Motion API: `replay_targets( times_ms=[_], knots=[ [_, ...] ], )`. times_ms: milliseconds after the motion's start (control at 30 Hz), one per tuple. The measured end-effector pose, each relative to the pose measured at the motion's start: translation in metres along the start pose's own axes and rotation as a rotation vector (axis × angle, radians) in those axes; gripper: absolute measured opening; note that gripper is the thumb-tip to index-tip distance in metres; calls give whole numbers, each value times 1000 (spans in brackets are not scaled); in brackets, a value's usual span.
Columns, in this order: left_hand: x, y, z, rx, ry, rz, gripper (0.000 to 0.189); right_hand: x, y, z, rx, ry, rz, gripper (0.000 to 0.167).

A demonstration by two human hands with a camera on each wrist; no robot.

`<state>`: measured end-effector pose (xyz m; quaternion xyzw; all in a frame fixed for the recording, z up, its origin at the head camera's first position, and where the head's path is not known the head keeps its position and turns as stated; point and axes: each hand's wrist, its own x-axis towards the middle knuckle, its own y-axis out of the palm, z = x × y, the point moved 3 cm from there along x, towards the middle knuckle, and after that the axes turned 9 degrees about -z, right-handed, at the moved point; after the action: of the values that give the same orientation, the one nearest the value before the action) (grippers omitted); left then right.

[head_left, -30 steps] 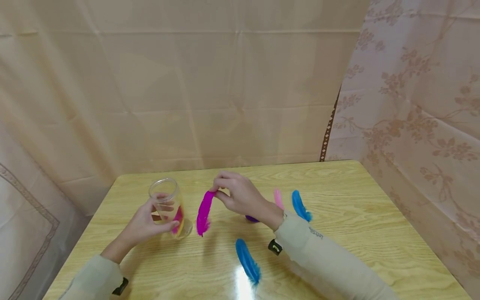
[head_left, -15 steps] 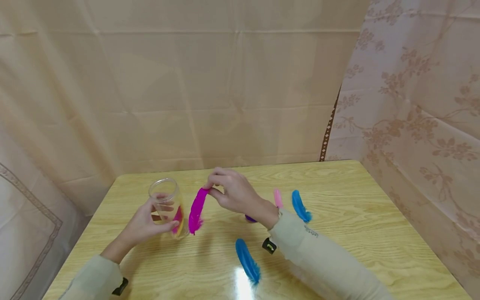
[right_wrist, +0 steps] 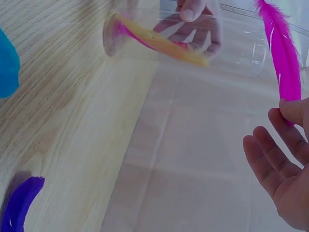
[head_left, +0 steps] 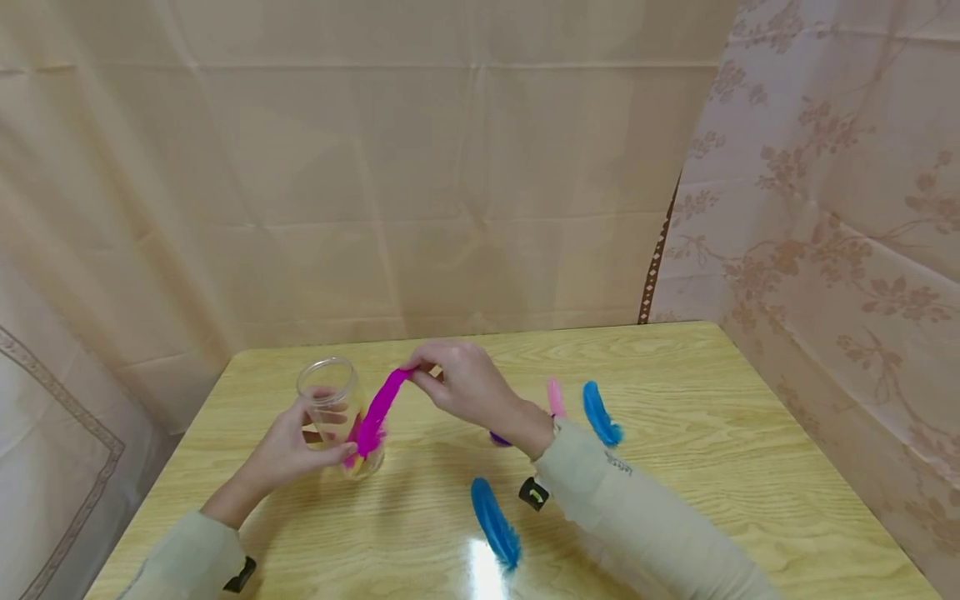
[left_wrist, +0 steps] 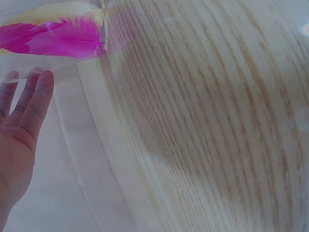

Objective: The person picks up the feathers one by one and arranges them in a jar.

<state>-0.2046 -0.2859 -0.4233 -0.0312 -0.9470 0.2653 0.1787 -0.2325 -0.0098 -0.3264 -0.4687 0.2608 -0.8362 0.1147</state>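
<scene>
My left hand (head_left: 288, 446) grips a clear plastic jar (head_left: 327, 382) standing at the table's left, thumb in front and fingers behind. A yellow feather (right_wrist: 169, 46) and a magenta-pink feather (left_wrist: 58, 38) lean inside it. Between thumb and index finger, my right hand (head_left: 468, 383) pinches one end of another magenta feather (head_left: 380, 412). In the head view this feather hangs slanting across the jar's right side, its fluffy end lowest. The right wrist view shows it outside the jar, near the mouth. Whether it touches the wall, I cannot tell.
A blue feather (head_left: 495, 525) lies near the front middle of the wooden table (head_left: 720, 467). Farther back right lie another blue feather (head_left: 600, 412) and a pale pink one (head_left: 555, 396). A purple feather (right_wrist: 21, 205) is partly hidden by my right wrist in the head view. Curtains (head_left: 480, 208) hang behind.
My right hand has moved left with the magenta feather, which now overlaps the jar in the head view and slants more. The left hand and jar have stayed in place.
</scene>
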Motion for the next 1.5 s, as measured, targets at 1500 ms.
replay_targets(
  times_ms=[1500],
  knots=[
    [0,0,1,10,9,-6,73,37,-1,17,14,26,-21,9]
  ],
)
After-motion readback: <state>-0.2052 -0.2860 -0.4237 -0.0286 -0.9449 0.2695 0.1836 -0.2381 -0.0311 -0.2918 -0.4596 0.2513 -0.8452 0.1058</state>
